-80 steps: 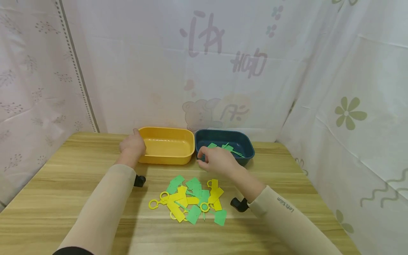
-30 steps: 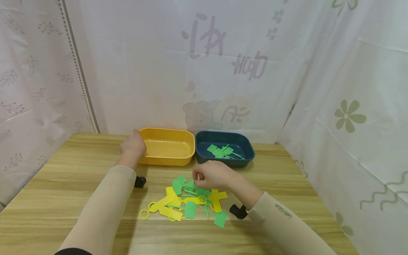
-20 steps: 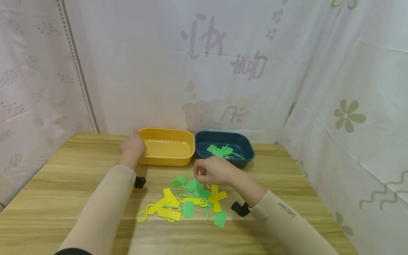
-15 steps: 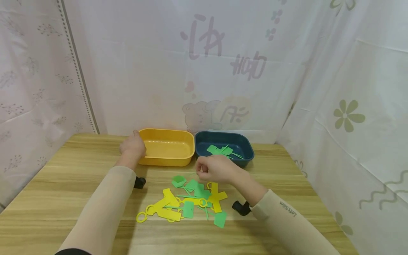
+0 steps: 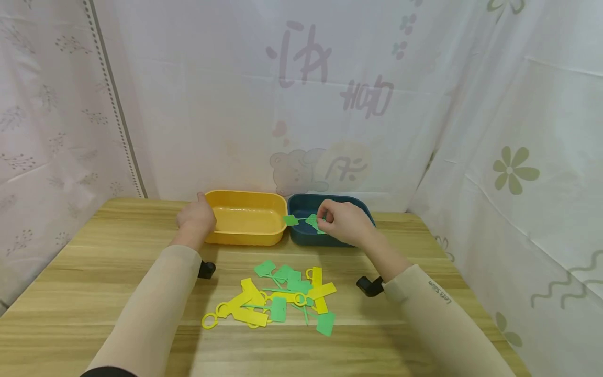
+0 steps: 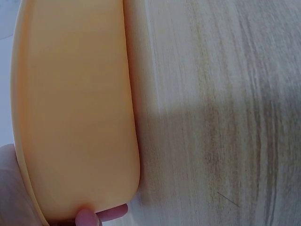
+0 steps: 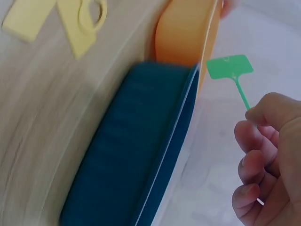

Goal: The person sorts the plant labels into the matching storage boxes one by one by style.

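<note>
Right hand (image 5: 346, 222) pinching a green tag (image 5: 291, 220) above the blue tub (image 5: 311, 240), left hand (image 5: 195, 214) gripping the yellow tub (image 5: 242, 239).
Tag's held by its thin stem, flat end pointing to 9 o'clock, near where the tubs meet. Left fingers are curled round the yellow tub's 9 o'clock end. Loose green tags (image 5: 279, 310) and yellow tags (image 5: 250, 317) lie jumbled on the table (image 5: 235, 356), 6 o'clock from both tubs.

You're in a curtained-off work corner, room type unclear, bear-print curtain (image 5: 212, 104) across the upper centre, flowered curtain (image 5: 523, 115) at right, table (image 5: 358, 351) along the bottom.
</note>
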The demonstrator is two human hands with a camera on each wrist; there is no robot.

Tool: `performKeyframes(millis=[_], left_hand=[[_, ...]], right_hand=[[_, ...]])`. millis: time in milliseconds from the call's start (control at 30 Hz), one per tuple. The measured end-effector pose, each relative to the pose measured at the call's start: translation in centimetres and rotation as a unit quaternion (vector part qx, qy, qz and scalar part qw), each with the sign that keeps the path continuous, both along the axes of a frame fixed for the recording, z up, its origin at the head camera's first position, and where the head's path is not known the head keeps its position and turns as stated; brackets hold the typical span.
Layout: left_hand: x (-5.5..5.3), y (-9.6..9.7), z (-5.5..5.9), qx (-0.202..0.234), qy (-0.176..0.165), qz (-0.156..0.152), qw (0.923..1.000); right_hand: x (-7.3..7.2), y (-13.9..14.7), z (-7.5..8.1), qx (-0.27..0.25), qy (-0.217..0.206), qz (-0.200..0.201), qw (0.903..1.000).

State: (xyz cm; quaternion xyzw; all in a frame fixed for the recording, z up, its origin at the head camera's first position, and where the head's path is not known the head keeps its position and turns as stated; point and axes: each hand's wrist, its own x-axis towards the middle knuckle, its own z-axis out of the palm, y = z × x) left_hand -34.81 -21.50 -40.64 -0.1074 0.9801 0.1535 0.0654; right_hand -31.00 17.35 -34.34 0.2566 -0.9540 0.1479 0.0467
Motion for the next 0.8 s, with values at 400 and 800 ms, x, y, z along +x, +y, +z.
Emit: performKeyframes(millis=[400,800], left_hand=[[-0.4,-0.1,-0.3,-0.013,-0.004,-0.005,0.9999],[-0.5,-0.3,-0.5,-0.007,0.002,-0.005,1.0]], right_hand=[[-3.0,4.1,-1.5,-0.03,-0.014,-0.129,0.9911],[-2.7,3.9,-1.5,-0.01,-0.01,-0.12,0.9926]])
